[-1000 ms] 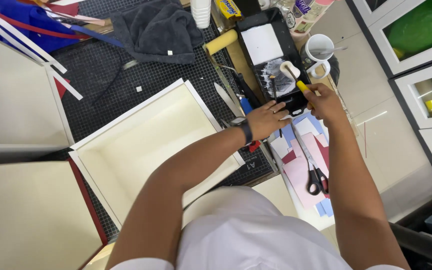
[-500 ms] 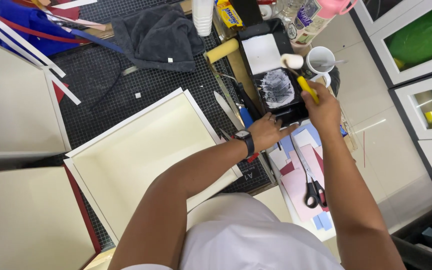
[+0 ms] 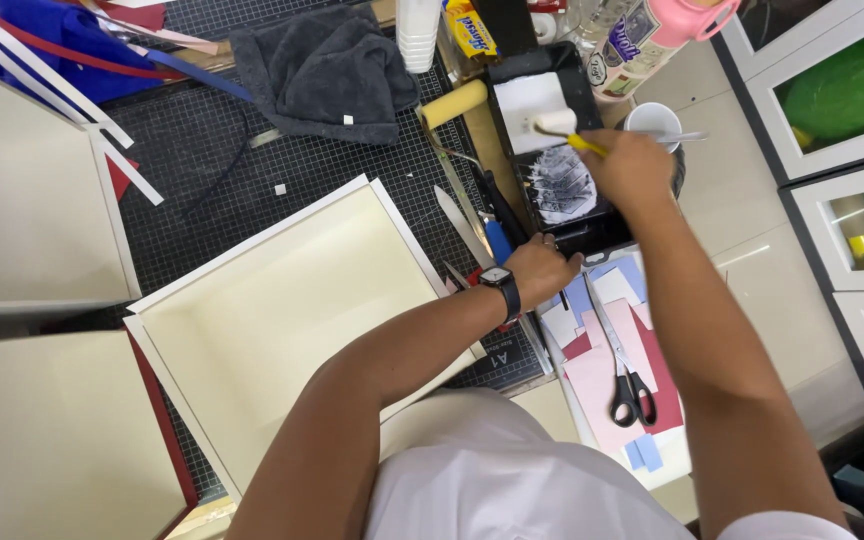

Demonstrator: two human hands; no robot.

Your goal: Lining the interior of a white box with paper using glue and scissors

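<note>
Right hand (image 3: 632,168) clamped on yellow-handled small white foam roller (image 3: 555,123), loading glue in black plastic tray (image 3: 562,185); left hand (image 3: 542,268), fingers loosely together, steadying tray's six o'clock edge.

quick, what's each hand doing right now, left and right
Left hand: open, holding nothing, resting by the black tray's near edge.
Right hand: closed on the small roller's yellow handle, over the tray.

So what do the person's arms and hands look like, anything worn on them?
Both arms are bare from the short white sleeves down. The left hand has a dark wristwatch with a pale square face and a black strap on its wrist. The right hand wears no glove, and no ring or band shows on it.
</note>
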